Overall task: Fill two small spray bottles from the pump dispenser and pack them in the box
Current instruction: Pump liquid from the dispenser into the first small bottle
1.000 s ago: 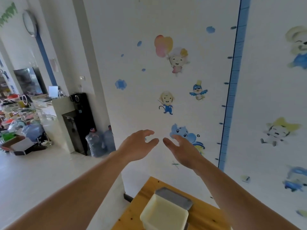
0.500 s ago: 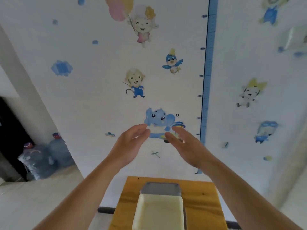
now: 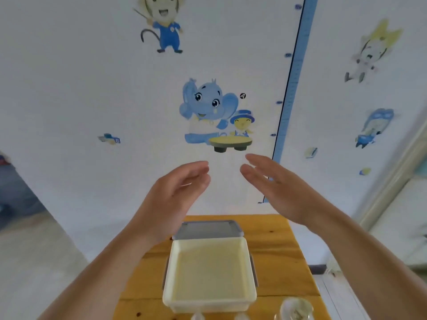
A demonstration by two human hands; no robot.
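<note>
Head view, nearest first: along the bottom edge of the frame, on the wooden table [image 3: 277, 262], sit two small pale caps [image 3: 197, 317] and, to their right, a clear rounded container [image 3: 296, 308]. All three are cut off and too blurred to name more closely. Just behind them stands the cream plastic box [image 3: 209, 304], open at the top and square to the table's planks, roughly midway between its side edges. A grey lid [image 3: 208, 229] lies flat just behind the box, and grey edges also show along the box's two sides. The table top is orange-yellow wood with dark knots, and its far end meets the wall. Both bare forearms rise from the lower corners, and the left one hides the table's left edge beside the box. The left hand [image 3: 175, 195] and right hand [image 3: 277, 188] hover above the far end of the table, well above the box, palms turned toward each other with a gap between them. Their fingers are loosely straight and close together, and hold nothing. The right hand covers the lower part of a blue height-chart strip [image 3: 293, 88] on the white wall [image 3: 80, 88]. Stickers on the wall include a blue elephant [image 3: 208, 107] straight ahead and a monkey in blue overalls [image 3: 165, 26] above it. Pale floor [image 3: 34, 262] lies to the left, and a pale frame [image 3: 392, 181] slants at far right.
</note>
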